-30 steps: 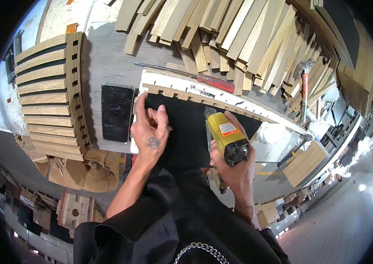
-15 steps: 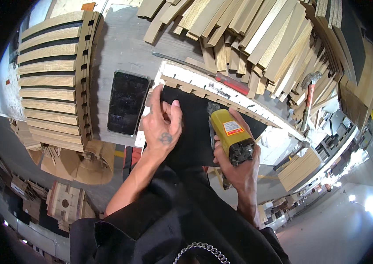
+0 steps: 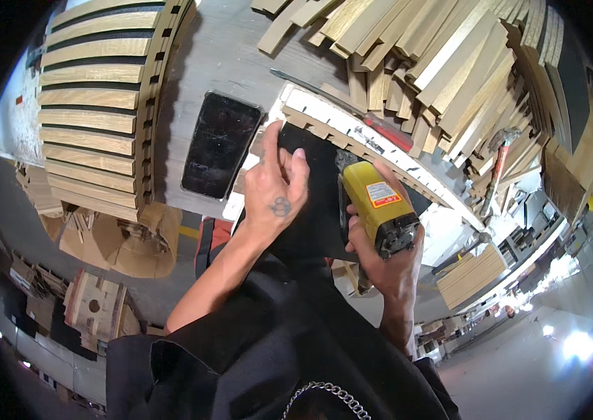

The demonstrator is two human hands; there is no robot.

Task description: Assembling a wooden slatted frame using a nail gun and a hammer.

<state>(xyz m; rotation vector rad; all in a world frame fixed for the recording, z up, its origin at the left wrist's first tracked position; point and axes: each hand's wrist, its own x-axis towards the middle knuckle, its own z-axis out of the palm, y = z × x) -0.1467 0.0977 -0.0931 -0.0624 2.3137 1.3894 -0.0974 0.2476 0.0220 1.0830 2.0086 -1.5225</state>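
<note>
My right hand [image 3: 386, 255] is wrapped round a yellow staple gun [image 3: 379, 199], whose black end cap faces me. The tool's nose rests over a black sheet [image 3: 310, 227], apparently on it, though contact is hard to tell. On the left side of the sheet lies my left hand [image 3: 274, 185], holding nothing. Its index finger stretches to the corner by a notched wooden strip [image 3: 331, 133], the thumb stands apart, and the other fingers curl. Behind that strip runs a white ledge [image 3: 387, 149] with dark marks.
A dark phone [image 3: 221, 145] lies left of my left hand. Farther left stands a curved slatted panel [image 3: 90, 112]. Loose wooden slats [image 3: 415, 42] are piled at the back, with a red-handled tool [image 3: 389, 133] before them. A hammer [image 3: 498, 164] rests at right.
The whole view has shifted, so bench things appear farther right and mostly a little higher. Both hands keep nearly the same places on the work, and the staple gun stays in my right hand.
</note>
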